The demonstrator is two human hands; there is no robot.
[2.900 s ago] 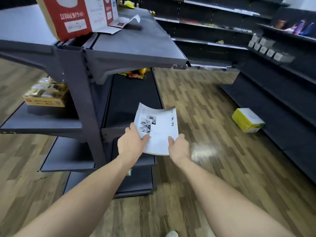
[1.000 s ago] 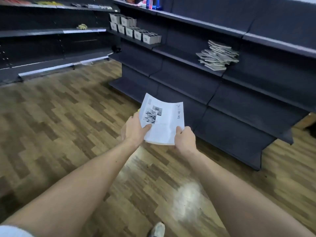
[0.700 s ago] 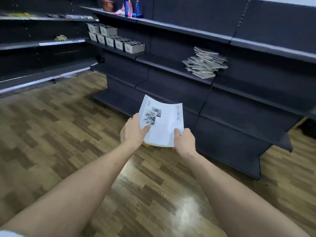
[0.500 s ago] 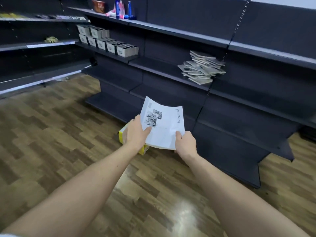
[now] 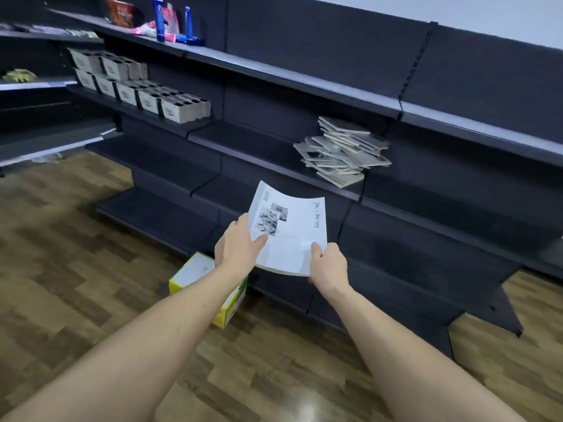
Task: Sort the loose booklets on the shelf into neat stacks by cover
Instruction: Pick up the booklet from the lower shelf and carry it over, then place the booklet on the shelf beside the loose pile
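Both hands hold one white booklet (image 5: 289,229) out over the wooden floor (image 5: 76,254), in front of the dark shelving: the left hand (image 5: 236,249) grips its left edge with the thumb on the cover, and the right hand (image 5: 329,266) pinches its near right corner. The booklet's long axis runs away from the person, far edge curling up. A yellow box (image 5: 195,272) lies on the floor under the left wrist. Farther off, loose booklets (image 5: 342,150) lie in a ragged pile at the right end of a middle shelf (image 5: 243,144), with bare shelf to their left. Grey cartons (image 5: 143,95) line the shelf's far left.
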